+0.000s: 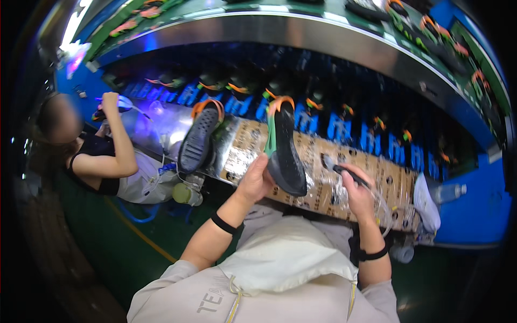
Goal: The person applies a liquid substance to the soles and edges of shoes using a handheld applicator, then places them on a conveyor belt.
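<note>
Your left hand (256, 178) grips a black-soled shoe (282, 146) (green upper, orange heel loop) sole-up over the cardboard-covered tabletop (323, 177). Your right hand (356, 192) is closed around a dark-handled tool (340, 169), its tip just beside the sole. A second shoe (199, 137) stands further left.

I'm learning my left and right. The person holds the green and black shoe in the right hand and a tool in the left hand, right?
Not quite. The head view shows the sides swapped: the left hand holds the green and black shoe, and the right hand holds the tool.
</note>
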Demonstrator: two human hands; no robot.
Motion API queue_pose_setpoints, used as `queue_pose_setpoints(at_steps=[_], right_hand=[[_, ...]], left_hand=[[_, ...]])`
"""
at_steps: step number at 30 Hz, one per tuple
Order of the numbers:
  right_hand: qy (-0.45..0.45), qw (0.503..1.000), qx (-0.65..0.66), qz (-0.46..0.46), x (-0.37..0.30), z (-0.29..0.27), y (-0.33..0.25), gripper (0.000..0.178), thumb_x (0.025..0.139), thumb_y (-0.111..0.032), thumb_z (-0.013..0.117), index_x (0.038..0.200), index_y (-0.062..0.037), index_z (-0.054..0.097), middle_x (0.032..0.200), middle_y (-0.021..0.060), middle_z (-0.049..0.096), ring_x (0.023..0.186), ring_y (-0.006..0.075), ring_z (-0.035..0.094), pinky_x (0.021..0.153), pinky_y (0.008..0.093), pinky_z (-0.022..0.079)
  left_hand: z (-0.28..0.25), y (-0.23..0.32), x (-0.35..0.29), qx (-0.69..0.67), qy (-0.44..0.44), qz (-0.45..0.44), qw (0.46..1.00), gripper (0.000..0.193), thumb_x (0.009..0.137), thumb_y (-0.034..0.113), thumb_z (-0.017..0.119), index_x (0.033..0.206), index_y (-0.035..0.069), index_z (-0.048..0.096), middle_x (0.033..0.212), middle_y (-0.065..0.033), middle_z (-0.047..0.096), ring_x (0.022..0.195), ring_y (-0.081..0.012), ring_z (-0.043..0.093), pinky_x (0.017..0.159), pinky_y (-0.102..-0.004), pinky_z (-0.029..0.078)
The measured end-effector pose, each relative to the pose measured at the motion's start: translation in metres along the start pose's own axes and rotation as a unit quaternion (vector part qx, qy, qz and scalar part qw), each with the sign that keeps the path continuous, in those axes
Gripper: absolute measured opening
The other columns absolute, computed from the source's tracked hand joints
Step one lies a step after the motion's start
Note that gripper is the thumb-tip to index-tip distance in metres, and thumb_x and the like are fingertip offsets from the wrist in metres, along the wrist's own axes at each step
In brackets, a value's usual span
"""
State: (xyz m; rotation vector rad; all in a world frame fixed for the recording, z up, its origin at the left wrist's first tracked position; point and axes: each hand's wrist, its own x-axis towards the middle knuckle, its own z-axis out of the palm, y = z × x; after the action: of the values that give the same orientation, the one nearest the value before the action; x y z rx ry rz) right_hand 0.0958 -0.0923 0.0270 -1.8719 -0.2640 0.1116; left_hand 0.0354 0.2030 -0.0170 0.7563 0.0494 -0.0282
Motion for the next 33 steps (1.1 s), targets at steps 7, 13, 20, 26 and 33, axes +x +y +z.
queue_pose_setpoints(at_steps=[7, 13, 20, 26, 33], right_hand=[[0.112, 0.992, -0.018, -0.061, 0.009, 0.013, 0.059, 0.031, 0.105, -0.017, 0.070, 0.128, 0.0023, 0.075, 0.122, 0.0181, 0.078, 0.113, 0.0264, 0.073, 0.103, 0.0374, 0.054], [0.140, 0.983, -0.086, -0.086, 0.004, 0.028, 0.110, 0.032, 0.104, -0.016, 0.068, 0.130, 0.0023, 0.074, 0.128, 0.0211, 0.076, 0.121, 0.0353, 0.070, 0.110, 0.0437, 0.050], [0.125, 0.988, -0.045, -0.078, 0.004, 0.032, 0.106, 0.033, 0.102, -0.011, 0.066, 0.132, 0.0015, 0.073, 0.123, 0.0188, 0.075, 0.115, 0.0328, 0.070, 0.104, 0.0426, 0.051], [0.117, 0.991, -0.032, -0.065, 0.004, 0.034, 0.102, 0.032, 0.104, -0.014, 0.067, 0.131, 0.0002, 0.074, 0.126, 0.0188, 0.075, 0.119, 0.0325, 0.070, 0.108, 0.0418, 0.050], [0.110, 0.987, -0.044, -0.113, 0.009, 0.037, 0.114, 0.034, 0.100, -0.009, 0.066, 0.132, 0.0013, 0.073, 0.118, 0.0176, 0.075, 0.109, 0.0307, 0.072, 0.100, 0.0395, 0.054]], left_hand=[[-0.026, 0.012, -0.020, -0.275, 0.104, -0.100, 0.951, 0.082, 0.107, 0.073, 0.029, 0.159, 0.014, 0.053, 0.150, -0.0202, 0.062, 0.134, -0.0468, 0.059, 0.108, -0.0657, 0.048], [0.011, 0.092, -0.014, -0.228, -0.181, -0.103, 0.951, 0.079, 0.108, 0.059, 0.035, 0.165, 0.004, 0.043, 0.153, -0.0301, 0.058, 0.130, -0.0520, 0.064, 0.096, -0.0685, 0.058], [0.110, 0.261, 0.082, -0.102, -0.244, 0.111, 0.958, 0.095, 0.109, 0.074, 0.024, 0.163, -0.003, 0.040, 0.144, -0.0332, 0.059, 0.119, -0.0484, 0.068, 0.103, -0.0538, 0.058], [0.102, 0.271, 0.125, -0.040, 0.067, 0.305, 0.949, 0.068, 0.117, 0.047, 0.043, 0.159, -0.006, 0.039, 0.132, -0.0338, 0.065, 0.117, -0.0461, 0.071, 0.101, -0.0492, 0.061], [0.061, 0.321, 0.156, 0.480, 0.267, 0.568, 0.613, 0.054, 0.103, 0.025, 0.072, 0.143, -0.009, 0.058, 0.120, -0.0196, 0.074, 0.110, -0.0303, 0.074, 0.100, -0.0378, 0.058]])
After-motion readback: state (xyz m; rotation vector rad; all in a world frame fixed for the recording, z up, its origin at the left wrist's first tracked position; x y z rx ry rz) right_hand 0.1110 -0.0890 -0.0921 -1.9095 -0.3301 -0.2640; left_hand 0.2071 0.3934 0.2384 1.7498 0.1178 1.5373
